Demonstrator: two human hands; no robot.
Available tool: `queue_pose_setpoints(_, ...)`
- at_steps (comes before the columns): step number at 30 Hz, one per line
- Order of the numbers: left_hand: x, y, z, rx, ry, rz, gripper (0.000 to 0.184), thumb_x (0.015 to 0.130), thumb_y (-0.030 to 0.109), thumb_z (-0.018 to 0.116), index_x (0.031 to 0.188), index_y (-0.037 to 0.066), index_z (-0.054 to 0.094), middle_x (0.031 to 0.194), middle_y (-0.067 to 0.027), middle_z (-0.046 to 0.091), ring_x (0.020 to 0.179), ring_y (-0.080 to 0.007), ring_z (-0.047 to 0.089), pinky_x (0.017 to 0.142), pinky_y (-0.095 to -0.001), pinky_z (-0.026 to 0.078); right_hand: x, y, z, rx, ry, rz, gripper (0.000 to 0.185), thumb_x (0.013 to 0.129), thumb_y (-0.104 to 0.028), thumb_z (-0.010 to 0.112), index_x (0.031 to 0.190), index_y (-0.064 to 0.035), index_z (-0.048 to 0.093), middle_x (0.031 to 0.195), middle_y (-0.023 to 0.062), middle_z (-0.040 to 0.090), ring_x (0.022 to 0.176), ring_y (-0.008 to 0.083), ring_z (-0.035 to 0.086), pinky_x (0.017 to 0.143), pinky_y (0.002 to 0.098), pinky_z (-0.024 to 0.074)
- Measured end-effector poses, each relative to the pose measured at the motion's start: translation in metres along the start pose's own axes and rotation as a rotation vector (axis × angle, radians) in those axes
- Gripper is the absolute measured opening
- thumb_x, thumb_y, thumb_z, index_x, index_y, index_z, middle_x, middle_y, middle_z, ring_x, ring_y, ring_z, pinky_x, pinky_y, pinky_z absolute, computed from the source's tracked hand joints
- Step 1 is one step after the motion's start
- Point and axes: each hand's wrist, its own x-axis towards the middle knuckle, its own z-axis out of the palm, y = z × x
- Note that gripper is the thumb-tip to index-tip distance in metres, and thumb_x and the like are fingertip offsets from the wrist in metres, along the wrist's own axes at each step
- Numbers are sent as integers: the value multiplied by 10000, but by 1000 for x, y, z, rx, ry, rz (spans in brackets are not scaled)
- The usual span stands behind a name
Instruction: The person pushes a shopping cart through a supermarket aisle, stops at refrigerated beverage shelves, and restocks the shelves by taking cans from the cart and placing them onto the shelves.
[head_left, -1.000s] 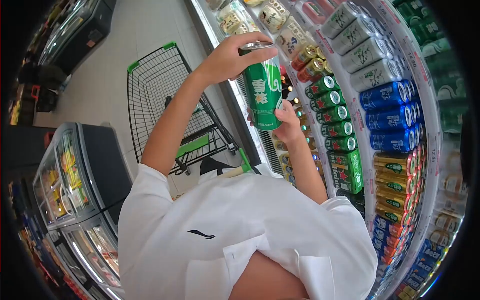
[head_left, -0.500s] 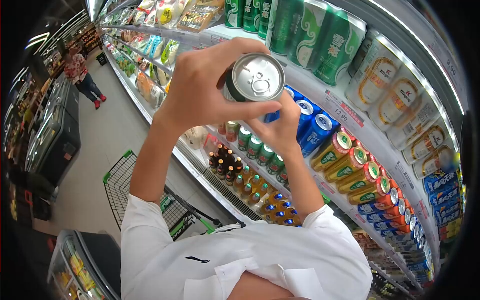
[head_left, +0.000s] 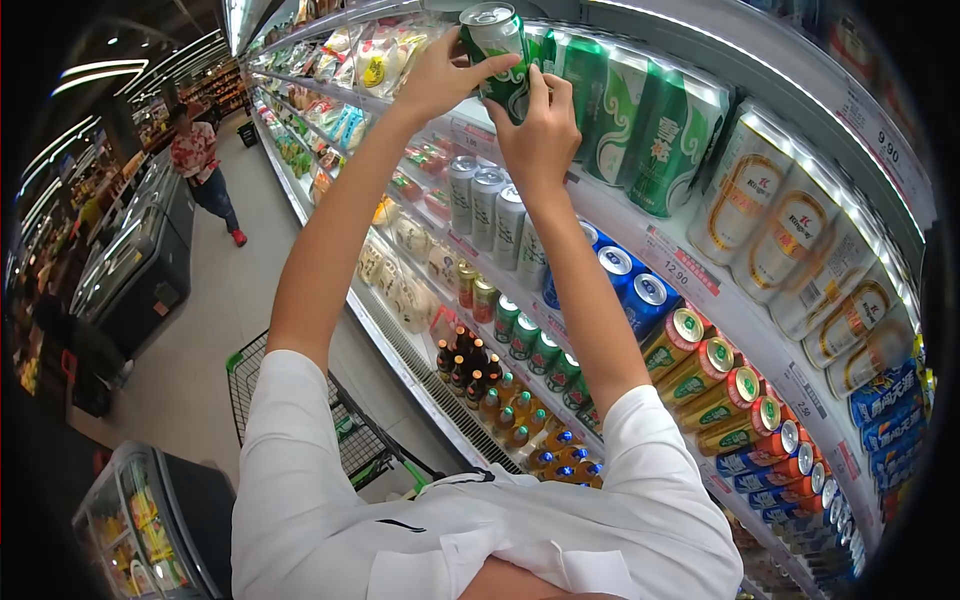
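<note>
At the top centre, a green can with a silver lid is held upright at the edge of an upper shelf. My left hand grips it from the left, thumb across its front. On its right side, my right hand has its fingertips against the lower part of the can, with the back of the hand partly hiding the contact. Several green shrink-wrapped cans stand on the same shelf, just right of the held can.
A shopping cart stands at the lower left. Farther up the aisle a person walks near chest freezers. White cans fill the upper shelf at right; blue cans, gold cans and bottles sit lower.
The can has gone from in front of my chest up to the upper shelf, with both hands still on it. My view has turned toward the shelves, and my arms are stretched farther out.
</note>
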Motion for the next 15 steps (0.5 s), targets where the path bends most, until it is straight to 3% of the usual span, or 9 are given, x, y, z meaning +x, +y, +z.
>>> queue_pose_setpoints(2, 9, -4, 7, 29, -116, -207, 618, 767, 460, 822, 1169, 31, 633, 1033, -91, 709, 902, -140, 673, 757, -296, 553, -2, -2, 2, 7, 23, -3, 645, 681, -192, 849, 1239, -15, 579, 1113, 104, 556, 958, 294, 637, 677, 400, 552)
queue_pose_setpoints(4, 16, -7, 16, -16, -124, -211, 631, 779, 479, 808, 1179, 24, 630, 1034, -92, 707, 909, -139, 670, 757, -296, 558, -3, -1, 3, -37, -9, -9, 672, 692, -137, 829, 1282, -11, 534, 1116, 107, 549, 956, 289, 640, 679, 390, 555)
queue_pose_setpoints(6, 20, -7, 25, 7, -198, -386, 545, 843, 483, 751, 1172, 68, 621, 1025, -17, 663, 916, -112, 646, 752, -268, 550, -4, 0, 3, -39, -23, -20, 629, 732, -69, 772, 1301, -11, 511, 1124, 110, 542, 914, 288, 657, 647, 376, 560)
queue_pose_setpoints(7, 21, -8, 28, -4, -247, -432, 593, 842, 543, 725, 1165, 57, 627, 1038, -29, 656, 950, -118, 631, 786, -276, 542, -5, 1, 4, -30, -46, 19, 604, 753, -70, 759, 1302, -32, 511, 1129, 108, 547, 892, 306, 665, 641, 394, 554)
queue_pose_setpoints(12, 26, -12, 39, 14, -263, -471, 641, 840, 571, 711, 1174, 34, 610, 1083, -63, 630, 998, -141, 594, 827, -318, 536, -8, 9, 10, -65, -80, 50, 567, 794, -58, 719, 1318, -58, 501, 1142, 100, 559, 834, 323, 682, 623, 419, 549)
queue_pose_setpoints(15, 17, -34, 40, -80, -241, -471, 737, 847, 562, 708, 1300, 4, 544, 1181, -100, 608, 1060, -167, 590, 890, -338, 523, -10, 8, 12, -67, -92, 41, 495, 808, -80, 710, 1266, -63, 521, 1117, 96, 581, 836, 319, 683, 636, 414, 551)
